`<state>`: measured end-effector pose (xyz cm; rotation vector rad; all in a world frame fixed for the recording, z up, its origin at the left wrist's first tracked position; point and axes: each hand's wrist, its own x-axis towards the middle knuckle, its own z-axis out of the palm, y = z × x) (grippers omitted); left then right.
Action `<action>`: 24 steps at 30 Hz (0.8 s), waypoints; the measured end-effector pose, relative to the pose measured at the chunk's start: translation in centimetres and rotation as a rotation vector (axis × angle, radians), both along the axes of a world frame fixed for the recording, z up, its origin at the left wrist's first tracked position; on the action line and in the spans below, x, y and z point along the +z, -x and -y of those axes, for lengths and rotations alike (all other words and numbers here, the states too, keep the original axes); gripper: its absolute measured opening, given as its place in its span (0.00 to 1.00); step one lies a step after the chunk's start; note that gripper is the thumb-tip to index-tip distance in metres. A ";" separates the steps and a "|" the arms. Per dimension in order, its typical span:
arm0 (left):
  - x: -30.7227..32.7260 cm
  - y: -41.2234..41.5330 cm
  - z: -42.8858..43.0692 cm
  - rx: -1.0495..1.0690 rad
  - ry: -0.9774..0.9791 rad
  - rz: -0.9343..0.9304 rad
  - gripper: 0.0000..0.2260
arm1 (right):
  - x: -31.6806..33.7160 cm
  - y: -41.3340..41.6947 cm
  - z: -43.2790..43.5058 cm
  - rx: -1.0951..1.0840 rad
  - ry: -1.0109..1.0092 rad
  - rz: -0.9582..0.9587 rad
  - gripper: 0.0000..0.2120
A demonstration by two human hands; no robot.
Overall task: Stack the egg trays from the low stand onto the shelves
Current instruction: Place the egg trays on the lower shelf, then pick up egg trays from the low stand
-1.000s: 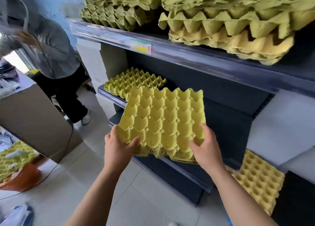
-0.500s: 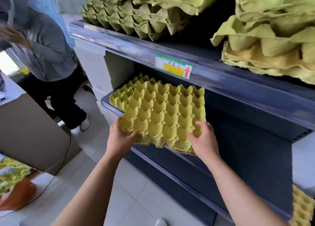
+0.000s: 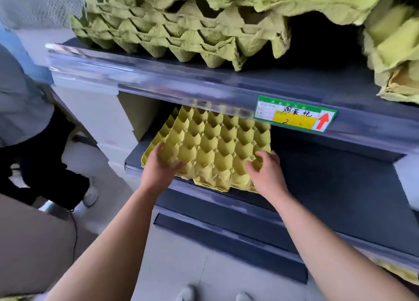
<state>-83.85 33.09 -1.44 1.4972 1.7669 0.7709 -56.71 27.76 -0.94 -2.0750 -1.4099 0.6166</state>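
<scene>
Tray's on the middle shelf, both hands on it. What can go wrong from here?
1. The egg tray overhangs the shelf lip; if the left hand and right hand let go now, it might tip off.
2. It looks skewed against the lower tray, so cups may not nest.

Head view: a yellow egg tray (image 3: 215, 151) held in both hands at the front of the middle shelf (image 3: 328, 182).
The left hand (image 3: 162, 164) grips the tray's near left corner and the right hand (image 3: 265, 171) its near right edge, fingers curled into the cups. A second tray (image 3: 166, 128) shows beneath, along the left side. The upper shelf (image 3: 158, 80) carries stacked trays (image 3: 163, 37) and a price label (image 3: 294, 117) with a red arrow. Another person (image 3: 20, 110) stands at far left.
</scene>
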 end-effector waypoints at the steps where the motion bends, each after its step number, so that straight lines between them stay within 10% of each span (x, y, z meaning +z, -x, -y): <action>1: -0.2 0.5 -0.8 -0.027 0.009 -0.008 0.41 | -0.2 0.5 -0.4 -0.014 0.011 0.005 0.25; 13: -1.9 2.4 -4.1 -0.139 0.027 -0.158 0.41 | -1.4 3.4 -2.2 -0.104 0.147 0.231 0.28; 24: 1.2 -4.7 0.6 -0.497 -0.471 -0.469 0.21 | 2.2 1.4 5.4 -0.173 -0.114 0.424 0.19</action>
